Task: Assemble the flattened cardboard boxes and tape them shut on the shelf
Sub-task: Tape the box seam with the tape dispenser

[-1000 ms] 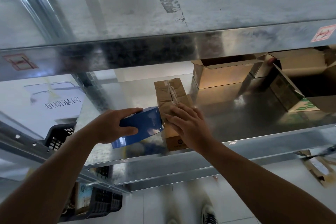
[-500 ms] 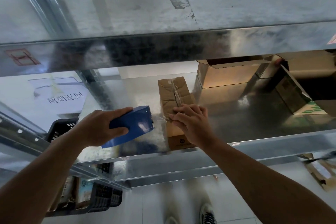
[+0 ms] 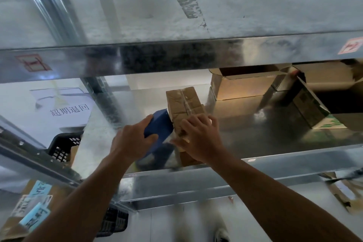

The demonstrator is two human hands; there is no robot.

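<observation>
I see both hands up at the middle metal shelf (image 3: 275, 160). My left hand (image 3: 133, 141) is wrapped around a blue tape dispenser (image 3: 159, 125), thumb on the near side and fingers over the top. The dispenser's far edge sits right against the left side of the small cardboard box (image 3: 182, 102). My right hand (image 3: 198, 139) is on the near end of that box, fingers bent over its top edge and gripping it. The box lies lengthwise on the shelf, close to the front lip, with its far end pointing away from me. A strip of clear tape (image 3: 184, 100) runs down the middle seam of its top. Everything around the hands is a bit blurred, so I can't make out any tape between the dispenser and the box.

Further back on the same shelf, to the right, there's an open-topped carton (image 3: 241, 86) with its flaps up. Beside it is a darker box with green print (image 3: 312, 112), tilted. The upper shelf (image 3: 176, 6) fills the top of my view, scuffed and grey. Off to the left I see a white paper sign with printed characters (image 3: 68, 110) and a black plastic crate (image 3: 62, 147) below it. Cardboard with pale blue labels (image 3: 33, 216) sits low on the left. Flattened cardboard (image 3: 341, 192) lies on the floor at right, and a shoe (image 3: 222, 236) shows at the bottom edge.
</observation>
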